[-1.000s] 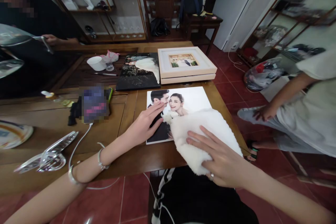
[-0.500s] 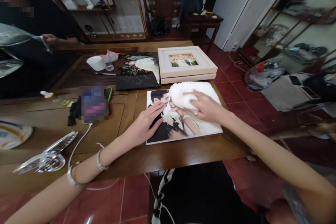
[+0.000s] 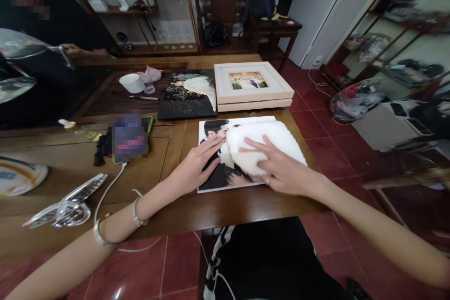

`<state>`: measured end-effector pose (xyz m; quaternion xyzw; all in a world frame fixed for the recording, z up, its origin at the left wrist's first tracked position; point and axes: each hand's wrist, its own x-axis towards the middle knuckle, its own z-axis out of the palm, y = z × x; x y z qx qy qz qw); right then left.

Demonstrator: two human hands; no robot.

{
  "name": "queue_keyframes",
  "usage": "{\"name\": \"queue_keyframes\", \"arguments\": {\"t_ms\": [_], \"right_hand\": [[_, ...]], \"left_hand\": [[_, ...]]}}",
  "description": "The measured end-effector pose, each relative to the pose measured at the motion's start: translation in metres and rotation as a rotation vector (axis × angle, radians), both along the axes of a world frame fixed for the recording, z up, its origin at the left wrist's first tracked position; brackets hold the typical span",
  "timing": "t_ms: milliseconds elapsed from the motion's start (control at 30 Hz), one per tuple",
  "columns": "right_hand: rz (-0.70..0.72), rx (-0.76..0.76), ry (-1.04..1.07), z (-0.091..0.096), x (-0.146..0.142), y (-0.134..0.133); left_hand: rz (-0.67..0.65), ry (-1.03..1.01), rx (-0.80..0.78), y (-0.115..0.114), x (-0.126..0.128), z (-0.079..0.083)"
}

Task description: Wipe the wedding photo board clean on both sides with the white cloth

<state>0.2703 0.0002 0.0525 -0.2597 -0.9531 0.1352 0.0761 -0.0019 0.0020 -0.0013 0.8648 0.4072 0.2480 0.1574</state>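
A large wedding photo print lies flat on the wooden table in front of me. My left hand rests flat on its left part, fingers stretched out, holding it down. A fluffy white cloth covers the right half of the photo. My right hand presses on the near part of the cloth, fingers spread over it.
Behind the photo stand a white framed picture and a dark photo panel. A white cup, a phone with a white cable, a silver ornament and a plate lie to the left. Another person's hand is at the far left.
My right hand has slid the cloth over the photo, from the near right corner up to the top, then back toward me. The person at the right has left the view. My left hand stays.
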Motion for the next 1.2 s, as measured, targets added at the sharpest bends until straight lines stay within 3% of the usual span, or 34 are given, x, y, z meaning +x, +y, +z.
{"name": "queue_keyframes", "arguments": {"t_ms": [167, 300, 433, 733, 867, 1033, 1200], "right_hand": [[0.021, -0.025, -0.024, 0.001, 0.003, -0.063], [0.056, -0.024, 0.002, 0.0, 0.004, -0.073], [0.009, -0.014, 0.002, 0.0, 0.0, -0.045], [-0.118, 0.065, 0.018, -0.003, -0.032, 0.057], [-0.128, 0.074, 0.038, -0.005, -0.038, 0.073], [-0.102, 0.104, 0.074, -0.01, -0.028, 0.047], [-0.055, 0.043, 0.031, -0.005, -0.013, -0.016]], "left_hand": [[0.002, 0.001, -0.005, 0.0, 0.0, 0.001], [0.01, -0.014, -0.013, -0.001, 0.001, 0.002], [0.012, -0.02, -0.017, -0.001, 0.001, 0.001], [0.006, -0.012, -0.006, 0.0, 0.001, 0.003], [0.0, -0.015, -0.009, -0.001, 0.002, 0.004], [0.008, -0.024, -0.011, 0.0, 0.001, 0.002], [0.012, -0.022, -0.012, 0.0, 0.0, 0.0]]}}
